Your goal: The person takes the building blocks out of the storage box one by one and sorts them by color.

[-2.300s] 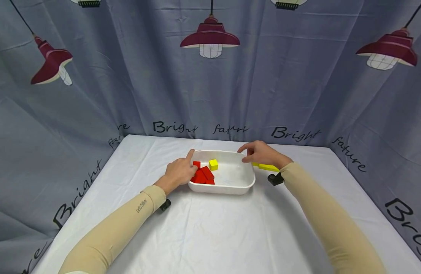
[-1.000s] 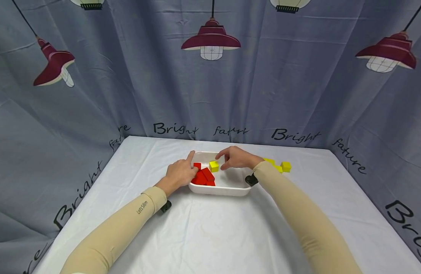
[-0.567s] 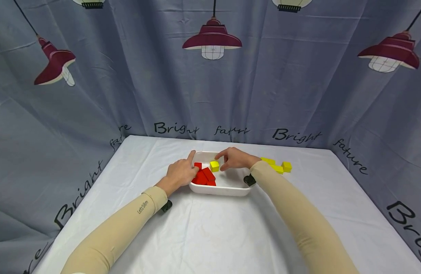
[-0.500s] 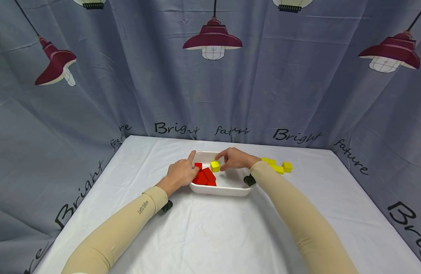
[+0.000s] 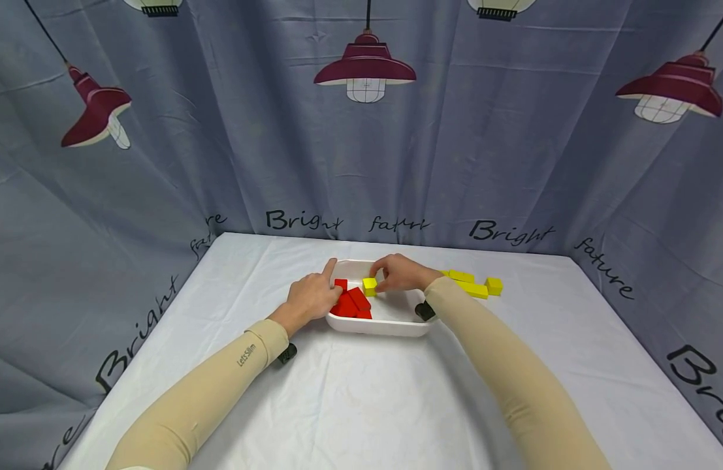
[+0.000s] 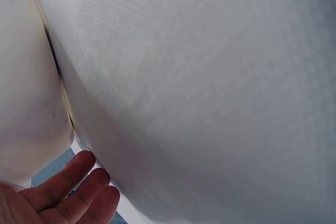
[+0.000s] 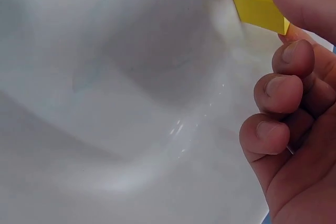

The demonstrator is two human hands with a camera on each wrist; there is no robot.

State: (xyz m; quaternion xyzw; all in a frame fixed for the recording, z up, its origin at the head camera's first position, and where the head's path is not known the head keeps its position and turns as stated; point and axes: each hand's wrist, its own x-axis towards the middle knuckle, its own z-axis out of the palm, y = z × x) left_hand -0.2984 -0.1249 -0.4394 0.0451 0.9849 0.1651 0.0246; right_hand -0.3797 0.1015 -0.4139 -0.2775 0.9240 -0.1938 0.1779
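Observation:
A white tray sits on the table, with several red blocks in its left part. My left hand grips the tray's left end, thumb over the inside and index finger along the rim. In the left wrist view, its other fingers lie outside the tray wall. Inside the tray, my right hand pinches a yellow cube between thumb and index finger. The right wrist view has the thumb on one face of this cube, the remaining fingers curled beside it.
Several yellow blocks lie on the white tablecloth to the right of the tray, partly behind the right forearm. A single yellow cube stands just beyond them. A grey curtain hangs behind the table.
My right hand has moved left from the tray's right rim to the yellow cube, and its fingers have closed on it. The left hand stays at the tray.

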